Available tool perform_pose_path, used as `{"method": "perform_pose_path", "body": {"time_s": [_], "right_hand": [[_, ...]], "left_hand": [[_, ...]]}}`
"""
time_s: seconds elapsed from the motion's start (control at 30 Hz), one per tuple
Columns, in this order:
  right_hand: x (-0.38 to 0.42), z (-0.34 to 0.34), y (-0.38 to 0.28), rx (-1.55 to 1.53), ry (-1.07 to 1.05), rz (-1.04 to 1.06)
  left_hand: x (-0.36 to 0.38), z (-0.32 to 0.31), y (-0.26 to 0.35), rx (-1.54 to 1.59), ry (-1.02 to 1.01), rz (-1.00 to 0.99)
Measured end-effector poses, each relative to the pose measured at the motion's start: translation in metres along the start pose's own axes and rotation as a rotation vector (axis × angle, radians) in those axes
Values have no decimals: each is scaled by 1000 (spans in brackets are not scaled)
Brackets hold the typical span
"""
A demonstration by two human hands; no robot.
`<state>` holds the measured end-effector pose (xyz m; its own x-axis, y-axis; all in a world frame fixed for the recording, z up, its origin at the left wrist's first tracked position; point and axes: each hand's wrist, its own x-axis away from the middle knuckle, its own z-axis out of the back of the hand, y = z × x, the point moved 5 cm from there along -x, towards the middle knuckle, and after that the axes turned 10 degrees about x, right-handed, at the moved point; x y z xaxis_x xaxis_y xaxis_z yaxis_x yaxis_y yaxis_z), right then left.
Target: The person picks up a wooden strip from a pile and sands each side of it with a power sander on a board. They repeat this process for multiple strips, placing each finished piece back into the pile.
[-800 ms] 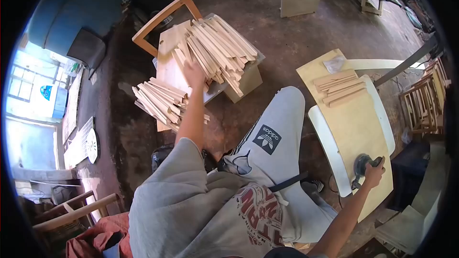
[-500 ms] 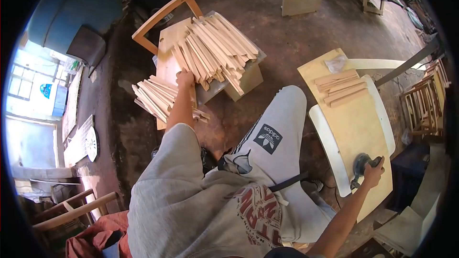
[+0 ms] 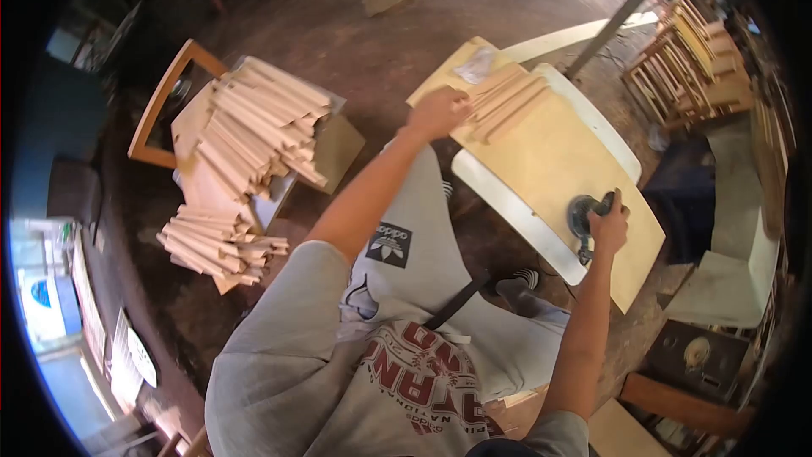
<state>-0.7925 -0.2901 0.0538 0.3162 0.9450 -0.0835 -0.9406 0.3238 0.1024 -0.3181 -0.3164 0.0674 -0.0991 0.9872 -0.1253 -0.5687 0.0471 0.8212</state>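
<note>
My right hand (image 3: 609,225) is wrapped round a dark power sander (image 3: 581,215), which rests on a pale plywood board (image 3: 554,171). My left hand (image 3: 439,112) is at the board's far left part, with its fingers curled against the near ends of several wooden strips (image 3: 512,103). It is slightly blurred, and what it grips, if anything, is hidden. A clear plastic bag (image 3: 475,65) lies on the board behind those strips.
To the left, a large pile of wooden strips (image 3: 262,118) and a smaller bundle (image 3: 218,241) lie on a chair with a wooden frame (image 3: 150,110). White curved panels (image 3: 516,210) stick out beneath the board. Stacked wooden frames (image 3: 681,68) stand at the far right.
My left hand has moved from the strips on the left chair across to those on the board. My right hand stays on the sander. The view has turned rightward.
</note>
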Motion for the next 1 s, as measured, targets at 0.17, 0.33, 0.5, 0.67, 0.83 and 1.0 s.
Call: {"method": "perform_pose_path", "body": {"time_s": [0.17,0.33,0.5,0.67,0.83,1.0], "right_hand": [[11,7,-2,-39,-9,6],[14,13,5,-20,4,3],[6,11,13,-8,-9,-8],[9,5,12,-64,0,44],[23,19,-12,-100,-38,162],[45,49,-69,-186,26,337]], "left_hand": [[-19,-160,-23,-391,-227,21],[-14,-187,-35,-401,-172,13],[40,-179,-6,-288,-394,143],[110,-216,-42,329,-502,554],[130,-233,-66,311,-495,491],[146,-218,-45,699,-580,784]]}}
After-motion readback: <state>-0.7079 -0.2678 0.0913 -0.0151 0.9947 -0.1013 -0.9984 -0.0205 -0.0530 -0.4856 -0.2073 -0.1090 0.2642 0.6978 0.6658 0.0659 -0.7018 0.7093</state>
